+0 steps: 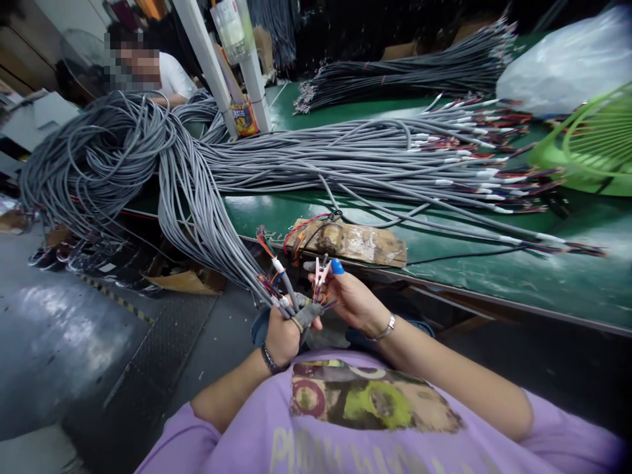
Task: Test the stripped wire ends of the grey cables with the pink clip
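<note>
- Head view, left hand (pixel 284 336): fingers closed around the ends of several grey cables (pixel 197 204), in front of the table's near edge; grey covering on the fingers, a dark bracelet at the wrist.
- Grey cables: these ran from the left hand up and leftward to a large looped coil (pixel 89 151), which overhung the table edge. One white-collared end (pixel 278 265) stood up above the grip, its coloured wires fanned out.
- Right hand (pixel 353 296): thumb and fingers pinched together on a pale pink clip-shaped piece (pixel 320 271), just beside the left hand; blue wrap on the thumb, a silvery band at the wrist. Thin coloured wires (pixel 316 293) showed below the piece; whether it gripped them could not be told.
- Wooden block (pixel 365 245): lay at the edge of the green table (pixel 523 283), just beyond the right hand.
- Long cable row (pixel 296 158): lay across the table, stripped ends to the right.
- Black cable bundle (pixel 405 82): lay farther back.
- Clear plastic bag (pixel 573 66) and green ribbed item (pixel 597 138): stood at far right.
- Another person (pixel 172 76): was behind the coil, in a white top.
</note>
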The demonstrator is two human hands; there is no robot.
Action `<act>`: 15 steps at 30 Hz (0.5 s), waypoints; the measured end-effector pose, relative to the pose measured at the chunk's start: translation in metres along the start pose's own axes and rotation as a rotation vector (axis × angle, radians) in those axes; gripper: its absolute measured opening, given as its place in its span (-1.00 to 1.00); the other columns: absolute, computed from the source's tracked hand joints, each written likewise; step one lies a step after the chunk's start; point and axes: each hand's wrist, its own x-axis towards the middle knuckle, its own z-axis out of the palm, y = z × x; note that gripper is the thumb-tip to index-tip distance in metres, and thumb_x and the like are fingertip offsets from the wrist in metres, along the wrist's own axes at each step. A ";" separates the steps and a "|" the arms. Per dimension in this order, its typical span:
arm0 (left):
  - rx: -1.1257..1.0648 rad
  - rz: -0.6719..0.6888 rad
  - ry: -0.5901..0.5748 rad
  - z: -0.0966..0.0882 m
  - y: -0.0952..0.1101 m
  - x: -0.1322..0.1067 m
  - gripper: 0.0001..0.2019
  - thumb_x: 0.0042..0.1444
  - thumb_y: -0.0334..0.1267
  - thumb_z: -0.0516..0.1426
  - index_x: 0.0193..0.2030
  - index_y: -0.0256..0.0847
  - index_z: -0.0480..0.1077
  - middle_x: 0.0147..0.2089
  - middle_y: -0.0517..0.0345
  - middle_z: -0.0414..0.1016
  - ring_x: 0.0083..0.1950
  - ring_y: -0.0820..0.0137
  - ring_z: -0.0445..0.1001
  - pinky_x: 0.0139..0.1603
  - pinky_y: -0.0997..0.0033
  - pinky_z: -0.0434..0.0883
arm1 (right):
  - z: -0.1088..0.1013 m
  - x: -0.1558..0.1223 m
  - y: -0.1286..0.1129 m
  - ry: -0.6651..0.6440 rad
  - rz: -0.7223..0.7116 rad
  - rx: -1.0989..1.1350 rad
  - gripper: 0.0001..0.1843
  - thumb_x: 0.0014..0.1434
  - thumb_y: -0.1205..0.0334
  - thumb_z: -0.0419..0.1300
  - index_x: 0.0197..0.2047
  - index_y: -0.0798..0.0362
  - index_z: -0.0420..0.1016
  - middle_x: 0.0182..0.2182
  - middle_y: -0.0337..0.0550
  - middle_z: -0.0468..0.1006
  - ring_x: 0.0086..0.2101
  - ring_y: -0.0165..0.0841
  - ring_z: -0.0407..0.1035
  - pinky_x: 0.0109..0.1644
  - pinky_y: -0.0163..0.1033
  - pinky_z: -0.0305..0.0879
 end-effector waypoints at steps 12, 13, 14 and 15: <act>0.067 -0.013 0.026 0.006 -0.002 0.007 -0.71 0.07 -0.15 0.25 -0.59 -0.24 0.43 -0.62 0.20 0.43 -0.55 0.48 0.33 -0.46 0.44 0.25 | 0.004 0.009 0.001 0.099 0.080 0.160 -0.70 0.07 -0.01 0.34 -0.40 0.08 0.51 -0.49 -0.23 0.58 -0.58 -0.46 0.39 -0.47 -0.32 0.37; 0.069 -0.013 0.022 0.006 -0.002 0.007 -0.71 0.07 -0.14 0.25 -0.59 -0.24 0.43 -0.63 0.20 0.43 -0.55 0.48 0.33 -0.46 0.44 0.25 | 0.004 0.008 0.002 0.103 0.083 0.161 -0.69 0.08 -0.02 0.33 -0.39 0.08 0.51 -0.49 -0.23 0.58 -0.58 -0.47 0.38 -0.46 -0.33 0.37; 0.065 -0.010 0.019 0.006 -0.002 0.007 -0.71 0.07 -0.14 0.25 -0.59 -0.24 0.43 -0.63 0.20 0.42 -0.56 0.47 0.33 -0.46 0.44 0.25 | 0.003 0.008 0.002 0.102 0.088 0.164 -0.69 0.09 -0.03 0.32 -0.38 0.08 0.52 -0.48 -0.23 0.58 -0.57 -0.47 0.38 -0.45 -0.33 0.38; 0.056 -0.007 0.017 0.006 -0.002 0.007 -0.71 0.07 -0.14 0.25 -0.58 -0.24 0.43 -0.63 0.20 0.42 -0.56 0.47 0.33 -0.46 0.44 0.25 | 0.003 0.007 0.002 0.096 0.095 0.169 -0.67 0.10 -0.05 0.30 -0.36 0.08 0.52 -0.47 -0.22 0.58 -0.55 -0.47 0.39 -0.43 -0.33 0.38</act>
